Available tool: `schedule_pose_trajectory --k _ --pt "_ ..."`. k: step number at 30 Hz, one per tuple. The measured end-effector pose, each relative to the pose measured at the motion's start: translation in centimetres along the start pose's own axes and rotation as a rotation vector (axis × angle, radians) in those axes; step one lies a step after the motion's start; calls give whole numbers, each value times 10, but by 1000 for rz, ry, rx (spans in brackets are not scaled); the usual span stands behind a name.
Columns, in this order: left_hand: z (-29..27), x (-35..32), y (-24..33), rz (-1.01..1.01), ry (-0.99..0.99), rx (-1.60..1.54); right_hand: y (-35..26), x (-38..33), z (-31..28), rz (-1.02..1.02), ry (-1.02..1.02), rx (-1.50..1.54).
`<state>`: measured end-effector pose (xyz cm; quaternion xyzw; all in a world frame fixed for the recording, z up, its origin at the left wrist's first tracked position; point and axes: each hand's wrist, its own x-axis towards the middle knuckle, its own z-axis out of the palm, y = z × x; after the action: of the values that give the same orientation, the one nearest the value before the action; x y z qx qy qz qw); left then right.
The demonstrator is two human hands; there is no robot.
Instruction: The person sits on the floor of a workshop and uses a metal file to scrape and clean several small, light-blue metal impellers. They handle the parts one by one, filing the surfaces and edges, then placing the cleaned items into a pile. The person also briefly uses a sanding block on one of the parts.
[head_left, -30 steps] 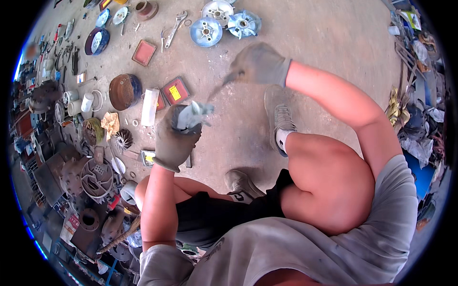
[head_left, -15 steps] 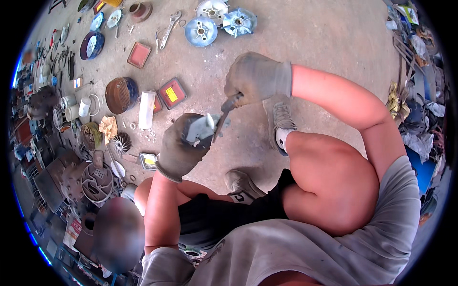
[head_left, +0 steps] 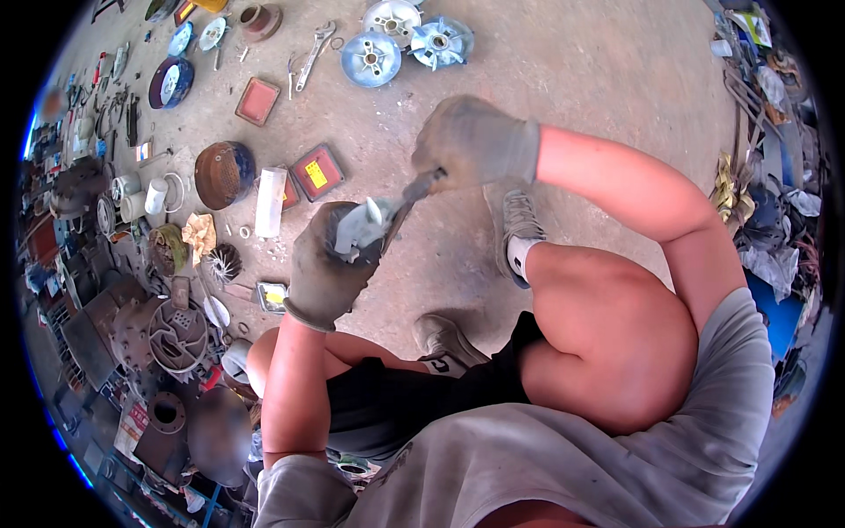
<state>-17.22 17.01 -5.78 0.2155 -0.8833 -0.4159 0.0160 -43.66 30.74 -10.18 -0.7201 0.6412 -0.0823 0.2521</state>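
A worn grey work glove covers my left hand (head_left: 321, 275), whose fingers wrap round a pale blue-grey part (head_left: 356, 231) with raised fins. Its underside is hidden by the palm. My right hand (head_left: 471, 141), in a matching glove, is closed on a dark flat-bladed tool (head_left: 420, 187). The blade slants down from the right fist and lies against the edge of the part, or very near it; I cannot tell which. The exact kind of tool is unclear.
Blue finned discs (head_left: 371, 59), an adjustable wrench (head_left: 315, 57) and red trays (head_left: 318, 172) lie on the concrete floor ahead. A rusty round drum (head_left: 224, 175) stands at the left, near a white block (head_left: 270, 202). Machine parts crowd the far left; scrap (head_left: 775, 176) lines the right.
My left hand has shifted slightly left and up, tilting the pale part. The tool's blade has turned a little with it, while my right hand stays nearly in place.
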Motion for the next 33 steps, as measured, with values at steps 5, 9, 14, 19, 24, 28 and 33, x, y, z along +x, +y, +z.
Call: schedule_pose_trajectory --k 5,9,14,19,24,28,33 --pt "0 -1 -2 -158 -16 -105 34 -3 9 218 48 -1" --pt "0 -8 -14 -118 85 -121 25 -7 4 170 145 18" --pt "-1 -8 9 -230 104 -270 60 -15 45 259 214 80" --pt "-7 -10 5 -239 93 -229 32 -26 17 110 360 226" --pt "1 -2 -6 -344 62 -487 32 -8 40 149 377 211" --pt "-10 -2 -5 -430 27 -692 26 -14 18 143 417 166" --pt "-5 -3 -7 -553 -109 -789 29 2 28 156 311 91"
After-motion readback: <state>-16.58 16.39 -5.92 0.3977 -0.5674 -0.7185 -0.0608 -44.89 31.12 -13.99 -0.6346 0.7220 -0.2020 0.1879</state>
